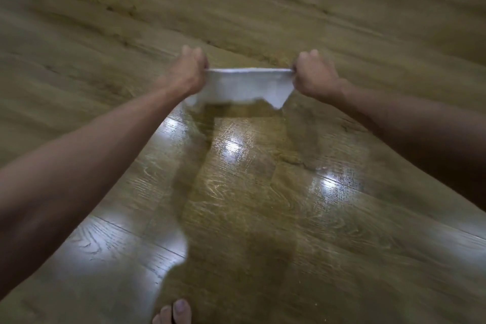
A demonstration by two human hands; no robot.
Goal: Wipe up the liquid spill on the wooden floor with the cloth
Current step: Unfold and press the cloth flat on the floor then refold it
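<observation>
Left hand [187, 73] and right hand [314, 77] each pinch an upper corner of the white cloth [244, 88], stretched taut between them above the wooden floor [263, 8]. Motion blur obscures fingers; spill edges indistinct amid glare; toes [175, 312] cropped below.

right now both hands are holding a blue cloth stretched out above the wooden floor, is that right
Not quite: the cloth is white, not blue. The head view shows the left hand and right hand each gripping an end, stretching it above the wooden floor.

White cloth [244, 87]; brown wood-grain floor [263, 8] w/ glossy white glare patches.
</observation>
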